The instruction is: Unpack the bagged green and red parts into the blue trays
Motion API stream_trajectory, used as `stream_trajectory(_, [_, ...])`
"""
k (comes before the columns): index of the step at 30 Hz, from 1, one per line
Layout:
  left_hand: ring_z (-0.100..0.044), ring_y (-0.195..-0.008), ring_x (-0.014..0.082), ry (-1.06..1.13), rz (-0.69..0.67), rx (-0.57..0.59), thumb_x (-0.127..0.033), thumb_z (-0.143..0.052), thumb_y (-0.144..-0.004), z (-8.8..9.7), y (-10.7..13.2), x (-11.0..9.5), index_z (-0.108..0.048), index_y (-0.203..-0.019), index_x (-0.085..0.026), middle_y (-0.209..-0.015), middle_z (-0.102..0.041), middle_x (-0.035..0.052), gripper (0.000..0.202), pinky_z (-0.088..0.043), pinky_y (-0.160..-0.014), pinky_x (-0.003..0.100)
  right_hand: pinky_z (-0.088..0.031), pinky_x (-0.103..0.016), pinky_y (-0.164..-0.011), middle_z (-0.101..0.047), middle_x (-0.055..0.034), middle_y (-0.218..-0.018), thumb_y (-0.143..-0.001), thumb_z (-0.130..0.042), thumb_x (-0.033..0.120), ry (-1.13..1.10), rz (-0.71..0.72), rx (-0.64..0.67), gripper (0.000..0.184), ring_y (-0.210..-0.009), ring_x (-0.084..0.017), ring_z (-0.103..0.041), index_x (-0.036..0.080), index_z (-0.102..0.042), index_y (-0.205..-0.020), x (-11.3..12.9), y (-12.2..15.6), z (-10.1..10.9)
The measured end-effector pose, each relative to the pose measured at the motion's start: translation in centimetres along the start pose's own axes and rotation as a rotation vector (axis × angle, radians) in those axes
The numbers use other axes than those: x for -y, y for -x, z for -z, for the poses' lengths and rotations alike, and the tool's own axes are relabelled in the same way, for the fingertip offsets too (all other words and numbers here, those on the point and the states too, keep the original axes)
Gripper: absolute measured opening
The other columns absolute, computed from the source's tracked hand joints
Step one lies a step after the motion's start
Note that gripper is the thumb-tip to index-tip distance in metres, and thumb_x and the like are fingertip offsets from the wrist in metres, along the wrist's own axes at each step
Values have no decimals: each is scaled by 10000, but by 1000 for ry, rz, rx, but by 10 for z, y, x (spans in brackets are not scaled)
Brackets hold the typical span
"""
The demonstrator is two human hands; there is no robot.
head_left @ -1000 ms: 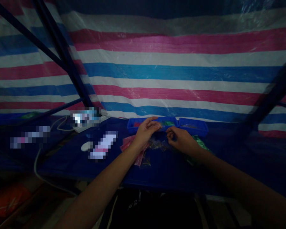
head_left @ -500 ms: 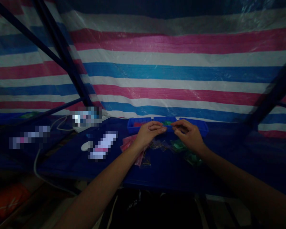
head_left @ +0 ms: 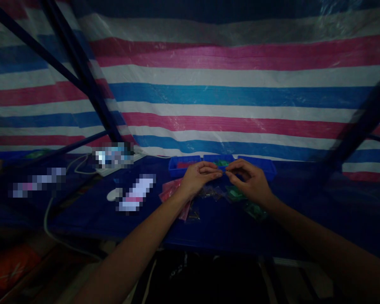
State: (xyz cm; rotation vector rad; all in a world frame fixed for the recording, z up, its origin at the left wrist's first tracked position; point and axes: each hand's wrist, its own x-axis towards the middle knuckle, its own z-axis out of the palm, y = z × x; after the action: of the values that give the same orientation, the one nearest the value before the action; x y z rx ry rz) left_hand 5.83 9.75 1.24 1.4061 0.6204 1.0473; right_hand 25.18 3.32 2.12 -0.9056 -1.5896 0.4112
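Note:
My left hand (head_left: 198,177) and my right hand (head_left: 251,181) meet fingertip to fingertip over the dark blue table (head_left: 91,211), just in front of a row of blue trays (head_left: 185,162). The fingers of both hands pinch something very small between them; the light is too dim to tell what it is. Beneath the hands lie small clear plastic bags (head_left: 210,193). Pink bags (head_left: 171,192) lie by my left wrist and green bags (head_left: 253,209) by my right wrist.
A striped pink, blue and white tarp (head_left: 228,93) hangs close behind the table. Dark metal poles (head_left: 82,71) cross at the left. A white round object (head_left: 112,194) and a white cable (head_left: 49,219) lie on the table's left. Something orange (head_left: 9,266) sits low at left.
My right hand rose from the bags on the table and moved left and up to meet my left hand's fingertips. The green bags that it covered now show.

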Motion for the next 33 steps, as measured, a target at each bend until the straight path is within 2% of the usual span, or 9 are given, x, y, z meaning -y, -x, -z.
stream_trajectory(8, [-749,-885,207,-33,-16,20,-229,-862,-713,0,1,-1,-678,-987,-191,-954,-777,80,332,-575,-863,392,-565,-385,-772,-670,-60,-950,-865,-684,310,30,15,-29,107,-837,-214,-653,248,-704,-949,-2,0,-1])
stream_trajectory(14, [-749,-895,206,-57,-21,36,-236,-856,-729,0,1,-1,-677,-998,-187,-968,-779,88,327,-571,-880,392,-564,-395,-777,-678,-58,-937,-862,-689,313,62,11,3,101,-827,-220,-652,253,-707,-941,-3,-1,1])
stream_trajectory(21, [-749,-881,196,-61,-2,28,-246,-871,-711,0,1,-1,-673,-1006,-158,-967,-780,102,366,-565,-863,365,-549,-370,-765,-692,-58,-947,-883,-664,267,130,82,64,84,-854,-219,-659,252,-709,-953,1,-1,3])
stream_trajectory(27, [-747,-874,188,-61,0,32,-268,-888,-697,1,0,1,-671,-1021,-135,-965,-779,101,413,-561,-839,324,-554,-355,-740,-690,-54,-927,-885,-658,241,138,84,67,99,-812,-199,-655,233,-708,-970,-4,-1,2])
stream_trajectory(33, [-740,-878,183,-118,-36,61,-286,-870,-726,2,0,0,-678,-1010,-150,-961,-771,90,369,-563,-832,321,-556,-359,-755,-706,-56,-945,-886,-656,225,182,121,88,130,-836,-203,-666,236,-725,-995,-6,-2,4])
